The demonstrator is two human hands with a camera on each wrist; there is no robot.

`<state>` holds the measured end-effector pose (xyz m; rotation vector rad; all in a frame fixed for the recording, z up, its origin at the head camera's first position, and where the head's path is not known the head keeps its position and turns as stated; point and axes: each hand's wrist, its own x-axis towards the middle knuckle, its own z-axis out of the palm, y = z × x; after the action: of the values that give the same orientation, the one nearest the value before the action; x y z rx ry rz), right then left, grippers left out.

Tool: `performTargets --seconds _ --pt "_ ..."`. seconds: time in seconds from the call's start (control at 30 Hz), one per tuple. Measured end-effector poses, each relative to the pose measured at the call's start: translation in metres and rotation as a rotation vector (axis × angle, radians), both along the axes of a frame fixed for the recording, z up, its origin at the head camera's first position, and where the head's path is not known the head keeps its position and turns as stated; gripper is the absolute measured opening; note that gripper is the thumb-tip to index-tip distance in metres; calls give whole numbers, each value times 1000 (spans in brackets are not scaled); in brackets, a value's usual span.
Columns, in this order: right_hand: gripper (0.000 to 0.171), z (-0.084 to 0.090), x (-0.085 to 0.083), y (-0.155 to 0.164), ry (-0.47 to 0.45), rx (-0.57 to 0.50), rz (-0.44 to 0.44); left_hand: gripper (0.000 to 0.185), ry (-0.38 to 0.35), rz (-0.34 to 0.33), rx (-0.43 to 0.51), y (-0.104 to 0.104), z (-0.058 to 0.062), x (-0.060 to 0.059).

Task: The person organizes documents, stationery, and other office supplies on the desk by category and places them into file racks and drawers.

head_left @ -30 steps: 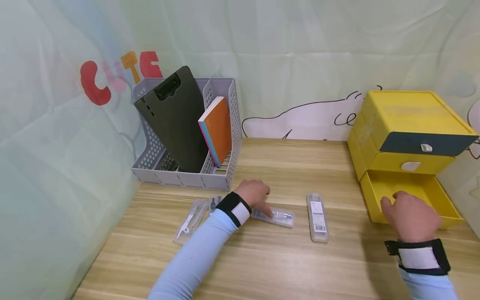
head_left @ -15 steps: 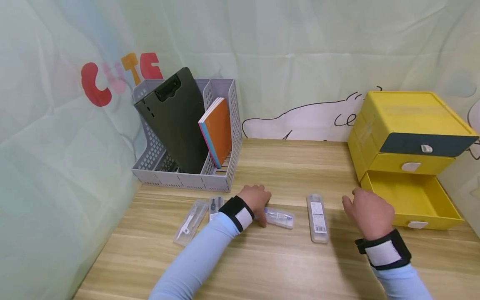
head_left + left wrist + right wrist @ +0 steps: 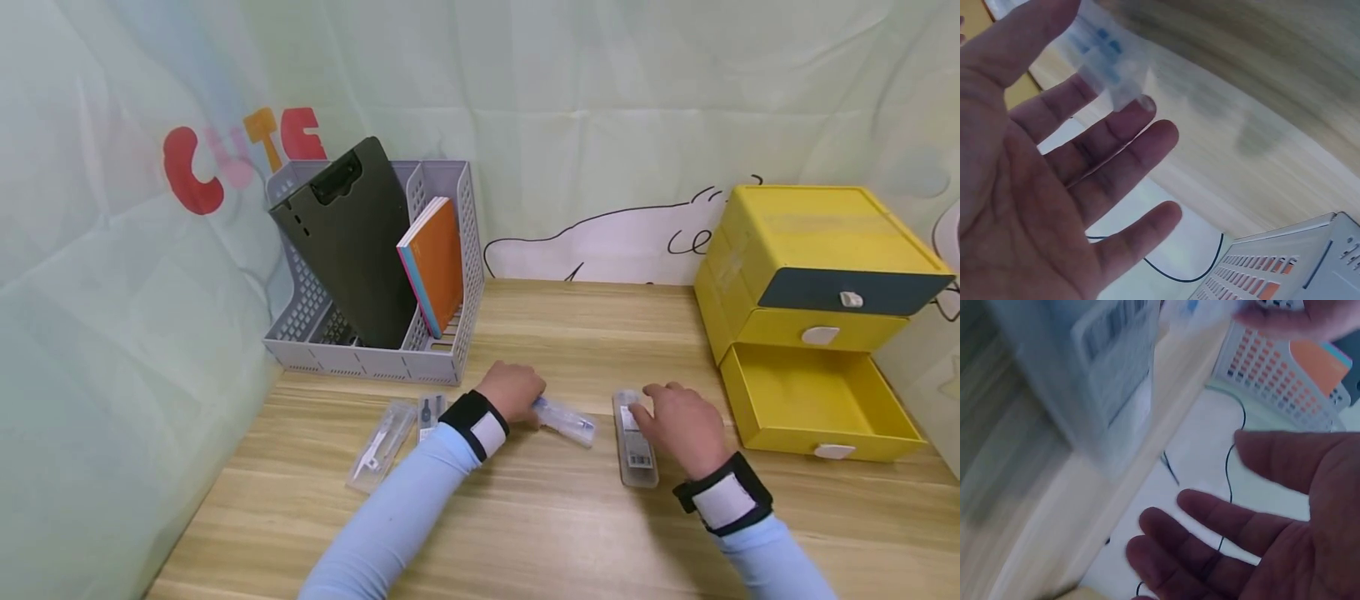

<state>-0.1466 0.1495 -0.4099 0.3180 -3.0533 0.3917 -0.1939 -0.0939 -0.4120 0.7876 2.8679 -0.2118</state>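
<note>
My left hand (image 3: 512, 392) pinches one end of a narrow clear plastic case (image 3: 567, 422) between thumb and fingers; its right end tilts above the table. Blue parts show through that case (image 3: 1107, 53) in the left wrist view. To its right, a longer clear plastic case with a white barcode label (image 3: 637, 454) lies on the table. My right hand (image 3: 686, 425) hovers at that case's right side, fingers spread, and holds nothing. In the right wrist view, a gap shows between the fingers and the labelled case (image 3: 1094, 381).
Two more clear cases lie left of my left hand, one with a white tool (image 3: 378, 446), one with a dark tool (image 3: 427, 410). Behind stands a grey file rack (image 3: 360, 360) with a black clipboard (image 3: 360, 250) and notebooks (image 3: 438, 267). A yellow drawer unit (image 3: 825, 225) has its bottom drawer (image 3: 795, 437) pulled out.
My right hand has moved left from the pulled-out drawer to the labelled case. My left hand has taken hold of the narrow case and turned and lifted its end slightly.
</note>
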Motion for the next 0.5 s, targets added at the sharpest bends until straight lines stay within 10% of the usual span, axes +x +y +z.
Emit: performTargets --seconds 0.5 --pt "47 -12 -3 -28 136 57 217 50 66 -112 56 13 7 -8"
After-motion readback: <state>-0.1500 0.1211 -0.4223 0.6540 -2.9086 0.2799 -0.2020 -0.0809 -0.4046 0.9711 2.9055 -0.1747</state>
